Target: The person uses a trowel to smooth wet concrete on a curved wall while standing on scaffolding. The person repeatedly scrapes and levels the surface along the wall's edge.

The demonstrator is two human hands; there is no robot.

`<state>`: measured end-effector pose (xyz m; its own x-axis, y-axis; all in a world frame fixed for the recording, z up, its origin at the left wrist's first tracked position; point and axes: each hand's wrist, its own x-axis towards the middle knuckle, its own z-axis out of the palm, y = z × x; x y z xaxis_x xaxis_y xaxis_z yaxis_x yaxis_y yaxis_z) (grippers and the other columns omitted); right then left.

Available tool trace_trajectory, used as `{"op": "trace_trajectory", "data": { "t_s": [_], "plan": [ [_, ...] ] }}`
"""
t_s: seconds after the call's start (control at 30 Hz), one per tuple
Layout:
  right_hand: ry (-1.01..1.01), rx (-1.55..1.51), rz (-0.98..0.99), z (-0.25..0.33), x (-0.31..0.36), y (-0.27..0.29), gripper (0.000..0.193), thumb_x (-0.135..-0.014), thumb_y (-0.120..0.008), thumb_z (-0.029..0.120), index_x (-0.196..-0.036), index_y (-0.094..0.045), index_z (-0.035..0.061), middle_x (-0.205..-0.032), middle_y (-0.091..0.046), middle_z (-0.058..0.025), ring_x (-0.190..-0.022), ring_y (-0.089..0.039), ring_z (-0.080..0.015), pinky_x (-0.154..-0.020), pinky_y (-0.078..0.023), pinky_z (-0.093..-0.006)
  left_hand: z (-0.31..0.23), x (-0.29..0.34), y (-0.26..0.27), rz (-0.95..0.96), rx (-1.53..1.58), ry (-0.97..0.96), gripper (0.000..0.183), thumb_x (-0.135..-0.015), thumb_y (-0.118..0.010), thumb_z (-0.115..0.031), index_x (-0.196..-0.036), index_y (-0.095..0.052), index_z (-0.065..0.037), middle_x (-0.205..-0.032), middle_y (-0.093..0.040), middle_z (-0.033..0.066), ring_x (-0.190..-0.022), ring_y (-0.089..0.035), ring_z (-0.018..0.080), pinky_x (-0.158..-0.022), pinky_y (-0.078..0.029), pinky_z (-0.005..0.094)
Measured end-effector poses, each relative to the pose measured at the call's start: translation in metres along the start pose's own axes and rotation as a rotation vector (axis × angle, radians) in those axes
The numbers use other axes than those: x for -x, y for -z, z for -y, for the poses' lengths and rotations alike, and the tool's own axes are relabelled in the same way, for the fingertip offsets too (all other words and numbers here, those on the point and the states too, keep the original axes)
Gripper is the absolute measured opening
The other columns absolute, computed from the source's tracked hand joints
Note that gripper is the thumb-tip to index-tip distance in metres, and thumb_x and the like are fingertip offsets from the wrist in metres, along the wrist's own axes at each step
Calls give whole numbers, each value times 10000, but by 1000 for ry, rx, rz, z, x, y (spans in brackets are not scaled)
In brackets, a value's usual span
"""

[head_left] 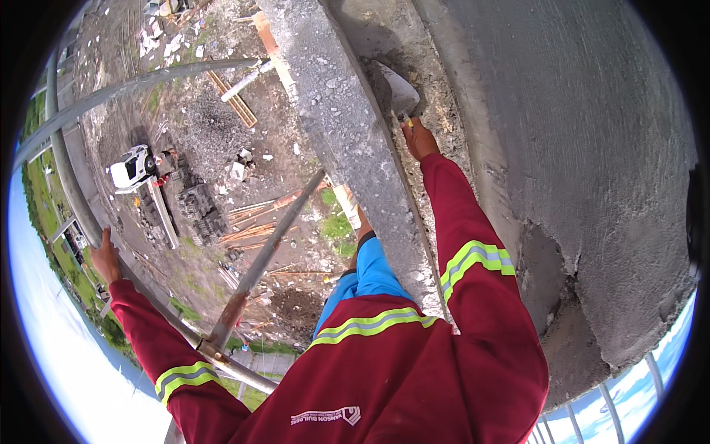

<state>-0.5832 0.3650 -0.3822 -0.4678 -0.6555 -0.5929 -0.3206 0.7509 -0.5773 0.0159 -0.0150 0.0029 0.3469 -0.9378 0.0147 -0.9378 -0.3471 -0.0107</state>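
My right hand point(419, 139) is closed round the handle of a trowel point(401, 95). The trowel's pale blade lies in a narrow channel point(435, 96) of rough, wet-looking mortar, between a concrete ledge point(347, 122) and a grey plastered wall point(562, 103). Out to the left, my left hand point(105, 257) grips a grey metal scaffold pipe point(72, 185), its fingers partly hidden. Both arms wear dark red sleeves with yellow-green reflective bands.
A rusty diagonal brace point(270, 248) and a curved upper pipe point(163, 75) cross the left side. Far below lies a dirt yard with a white vehicle point(133, 169), stacked blocks point(198, 211) and loose timber point(255, 226). Broken plaster edges point(569, 285) show at the wall's lower part.
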Motion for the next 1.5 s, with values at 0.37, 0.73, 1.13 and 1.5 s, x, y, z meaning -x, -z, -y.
{"op": "trace_trajectory", "data": {
  "t_s": [0.37,0.73,1.13,1.5],
  "plan": [
    [-181,-536,401,17,9,55,395,-969,-457,462,-1062,-493,80,-609,-463,-18,-429,-428,-115,-379,-358,-279,-6,17,12,147,301,-87,630,-717,-750,-431,-1067,-578,64,-821,-653,129,-686,-627,197,-629,-515,319],
    [-97,-634,304,125,103,133,403,-985,-452,453,-1114,-516,76,-631,-452,-3,-456,-432,-102,-405,-357,-249,-6,24,6,-24,245,-93,611,-734,-688,-402,-1094,-542,69,-896,-655,262,-773,-662,377,-748,-512,434],
    [204,-933,-5,249,158,129,347,-1011,-408,330,-1239,-490,81,-702,-468,-3,-527,-444,-89,-449,-379,-235,-1,31,7,-17,295,-77,633,-760,-656,-422,-1139,-528,69,-945,-647,298,-893,-650,418,-829,-500,455],
    [291,-329,279,299,164,-47,397,-968,-520,303,-1272,-426,65,-686,-493,-27,-456,-433,-107,-406,-374,-260,-1,41,12,-127,373,-201,586,-783,-661,-309,-1159,-470,98,-803,-625,302,-775,-635,440,-679,-512,483]
  ]
}}
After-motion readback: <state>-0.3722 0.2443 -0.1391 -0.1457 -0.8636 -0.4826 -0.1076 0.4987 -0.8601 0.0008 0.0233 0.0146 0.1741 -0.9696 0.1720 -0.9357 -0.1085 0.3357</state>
